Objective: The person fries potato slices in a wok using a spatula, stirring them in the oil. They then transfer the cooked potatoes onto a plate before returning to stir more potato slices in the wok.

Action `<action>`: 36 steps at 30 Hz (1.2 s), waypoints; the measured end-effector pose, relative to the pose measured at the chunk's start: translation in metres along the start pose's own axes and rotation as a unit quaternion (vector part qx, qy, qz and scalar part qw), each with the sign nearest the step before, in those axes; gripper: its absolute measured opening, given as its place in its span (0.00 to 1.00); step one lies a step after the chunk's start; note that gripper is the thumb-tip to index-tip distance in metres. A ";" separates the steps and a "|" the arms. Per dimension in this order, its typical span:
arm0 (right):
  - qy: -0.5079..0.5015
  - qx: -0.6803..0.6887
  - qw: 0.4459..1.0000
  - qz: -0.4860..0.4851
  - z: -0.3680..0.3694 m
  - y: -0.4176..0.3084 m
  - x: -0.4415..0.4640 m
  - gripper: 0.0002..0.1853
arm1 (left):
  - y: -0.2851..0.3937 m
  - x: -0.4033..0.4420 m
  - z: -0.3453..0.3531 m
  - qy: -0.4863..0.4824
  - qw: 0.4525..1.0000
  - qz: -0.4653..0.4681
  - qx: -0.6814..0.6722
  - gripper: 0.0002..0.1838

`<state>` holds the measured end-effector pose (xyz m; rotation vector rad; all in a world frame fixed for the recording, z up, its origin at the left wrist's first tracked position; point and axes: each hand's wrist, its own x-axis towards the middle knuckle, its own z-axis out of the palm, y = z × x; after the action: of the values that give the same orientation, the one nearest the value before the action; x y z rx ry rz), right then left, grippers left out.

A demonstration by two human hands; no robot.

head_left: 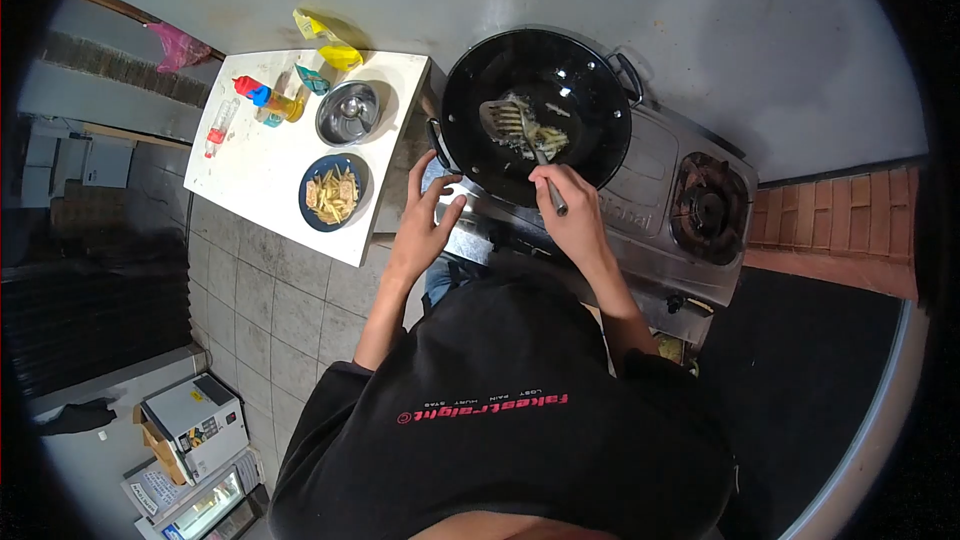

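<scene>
A black wok (pixel 590 145) with two side handles sits on the left burner of a steel gas stove (pixel 640 205). My right hand (pixel 570 205) is closed around the handle of a slotted spatula (pixel 502 120), whose head lies in the wok. Pale fried strips (pixel 548 140), which look like fries, lie in oil around and under the spatula head. My left hand (pixel 428 220) is beside the wok's left handle (pixel 435 143), fingers spread and holding nothing. Whether a fingertip touches that handle I cannot tell.
Left of the stove, a white table (pixel 270 170) holds a dark bowl of fries and other fried pieces (pixel 332 195), a steel bowl (pixel 348 113), sauce bottles (pixel 270 100) and a yellow packet (pixel 330 40). The stove's right burner (pixel 708 203) carries nothing.
</scene>
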<state>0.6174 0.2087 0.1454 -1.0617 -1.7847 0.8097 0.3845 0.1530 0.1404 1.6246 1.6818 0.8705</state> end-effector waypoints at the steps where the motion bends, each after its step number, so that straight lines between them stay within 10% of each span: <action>1: -0.004 -0.008 1.000 0.004 0.001 0.002 0.000 0.04 | 0.001 0.000 0.000 0.004 1.000 -0.009 -0.023 0.17; 36: 0.138 -0.103 0.981 0.091 -0.026 0.032 0.019 0.05 | 0.003 -0.001 0.001 -0.002 1.000 -0.002 -0.008 0.17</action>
<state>0.6464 0.2418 0.1358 -1.4172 -1.5749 0.5595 0.3874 0.1524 0.1422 1.6111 1.6705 0.8771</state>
